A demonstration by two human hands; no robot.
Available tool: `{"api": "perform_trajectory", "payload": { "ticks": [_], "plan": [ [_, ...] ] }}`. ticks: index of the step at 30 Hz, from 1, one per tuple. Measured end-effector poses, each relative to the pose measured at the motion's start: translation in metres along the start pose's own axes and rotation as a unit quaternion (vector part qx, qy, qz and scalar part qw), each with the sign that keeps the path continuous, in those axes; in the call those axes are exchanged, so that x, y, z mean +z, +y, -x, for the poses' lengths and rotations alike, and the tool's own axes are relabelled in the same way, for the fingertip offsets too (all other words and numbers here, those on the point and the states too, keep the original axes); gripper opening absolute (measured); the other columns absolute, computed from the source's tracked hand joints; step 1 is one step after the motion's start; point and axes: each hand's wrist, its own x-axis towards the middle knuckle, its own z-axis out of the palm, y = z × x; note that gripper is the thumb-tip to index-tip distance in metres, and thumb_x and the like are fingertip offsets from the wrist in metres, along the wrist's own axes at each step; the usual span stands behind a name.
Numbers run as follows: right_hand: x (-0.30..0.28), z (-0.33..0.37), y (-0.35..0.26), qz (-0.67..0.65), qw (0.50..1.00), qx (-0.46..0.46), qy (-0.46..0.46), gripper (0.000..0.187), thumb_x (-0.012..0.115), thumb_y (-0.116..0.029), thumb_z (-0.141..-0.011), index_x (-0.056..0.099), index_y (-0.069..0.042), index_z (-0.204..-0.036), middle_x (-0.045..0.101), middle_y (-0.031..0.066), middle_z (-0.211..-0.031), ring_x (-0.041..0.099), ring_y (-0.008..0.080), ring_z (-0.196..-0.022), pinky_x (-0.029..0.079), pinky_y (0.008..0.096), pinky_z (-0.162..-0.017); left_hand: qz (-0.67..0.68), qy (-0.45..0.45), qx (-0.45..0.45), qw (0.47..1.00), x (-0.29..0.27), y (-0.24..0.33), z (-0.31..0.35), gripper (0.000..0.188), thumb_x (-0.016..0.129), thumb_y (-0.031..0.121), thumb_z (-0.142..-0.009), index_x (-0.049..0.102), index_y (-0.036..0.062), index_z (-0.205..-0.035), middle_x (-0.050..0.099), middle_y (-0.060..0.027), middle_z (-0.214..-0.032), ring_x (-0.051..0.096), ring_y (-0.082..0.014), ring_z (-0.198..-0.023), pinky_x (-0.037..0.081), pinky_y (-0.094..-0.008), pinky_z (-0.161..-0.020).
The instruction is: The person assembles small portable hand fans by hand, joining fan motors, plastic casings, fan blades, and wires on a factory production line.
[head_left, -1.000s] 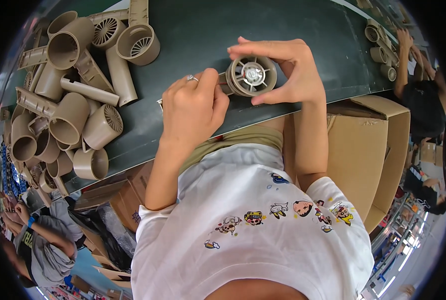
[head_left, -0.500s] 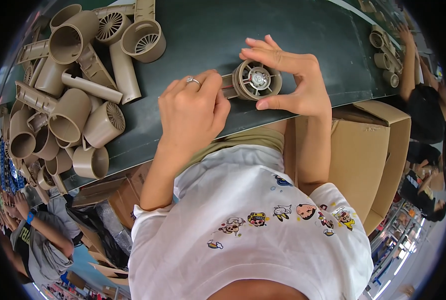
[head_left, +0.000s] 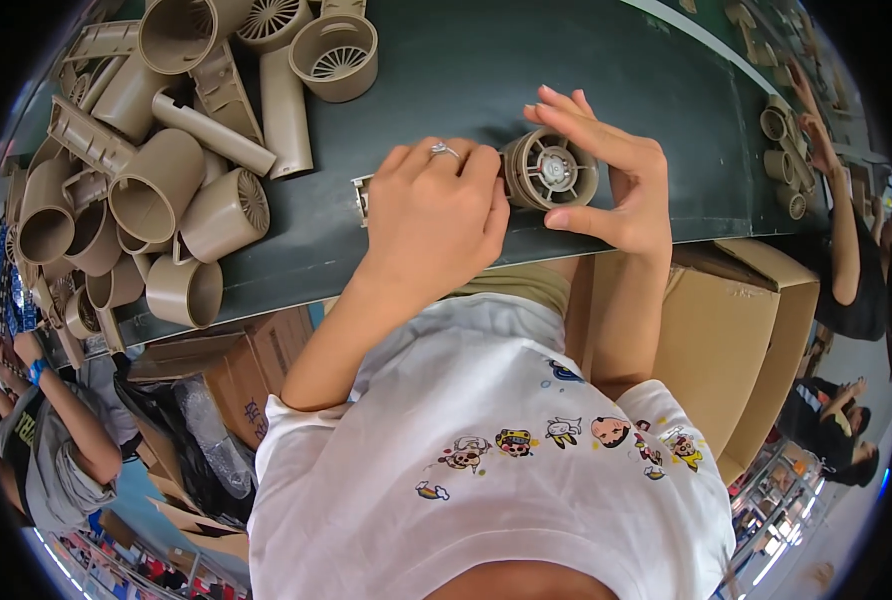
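Note:
A beige fan housing [head_left: 517, 172] lies on its side on the dark green table, in front of me. Its round mouth shows a silver motor [head_left: 558, 170] in the middle of a ring of spokes. Toward the left runs the handle, whose open end [head_left: 362, 200] sticks out past my left hand [head_left: 434, 212]. That hand, with a ring on one finger, is closed over the handle and hides most of it. Around the round mouth curls my right hand [head_left: 626, 175], thumb at the near side of the rim and fingers at the far side.
A heap of beige barrels, tubes and handle halves [head_left: 156, 185] covers the table's left. More beige parts [head_left: 781, 165] lie at the far right, by another person's arm [head_left: 844, 230]. Below the table edge stand an open cardboard box [head_left: 716, 350] and a brown carton [head_left: 266, 370].
The view has shifted, so the heap sits higher and the housing farther right. Both hands keep their hold on the housing, and the handle's end now shows beyond my left hand.

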Motion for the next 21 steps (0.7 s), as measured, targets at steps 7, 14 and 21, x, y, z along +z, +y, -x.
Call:
{"api": "perform_trajectory", "payload": {
  "ticks": [7, 14, 21],
  "plan": [
    [-0.002, 0.0, -0.004, 0.035, 0.999, 0.01, -0.039, 0.075, 0.086, -0.022, -0.054, 0.063, 0.005, -0.12, 0.066, 0.0198, -0.117, 0.052, 0.0356, -0.127, 0.025, 0.05, -0.114, -0.02, 0.006, -0.009, 1.0, 0.003, 0.005, 0.002, 0.011, 0.066, 0.009, -0.067, 0.062, 0.0022, -0.075, 0.064, -0.0115, -0.073, 0.061, -0.0267, -0.063, 0.048, -0.0375, -0.063],
    [0.004, -0.006, 0.0, 0.061, 0.998, 0.017, -0.03, 0.066, 0.085, -0.017, -0.055, 0.067, -0.004, -0.117, 0.067, 0.0129, -0.119, 0.054, 0.033, -0.124, 0.029, 0.0523, -0.112, -0.034, 0.026, -0.05, 0.998, 0.0, -0.008, -0.002, 0.011, 0.065, 0.009, -0.069, 0.056, 0.0029, -0.069, 0.059, -0.0104, -0.066, 0.06, -0.029, -0.061, 0.048, -0.039, -0.062],
    [0.005, 0.012, 0.003, 0.046, 0.995, 0.076, -0.043, 0.065, 0.075, -0.04, -0.07, 0.064, -0.006, -0.124, 0.06, 0.0143, -0.131, 0.043, 0.0383, -0.134, 0.005, 0.058, -0.115, 0.069, -0.062, -0.018, 0.996, -0.031, -0.022, -0.001, 0.009, 0.062, 0.014, -0.081, 0.059, 0.005, -0.083, 0.063, -0.0094, -0.082, 0.061, -0.0329, -0.072, 0.047, -0.0446, -0.065]
  ]
}}
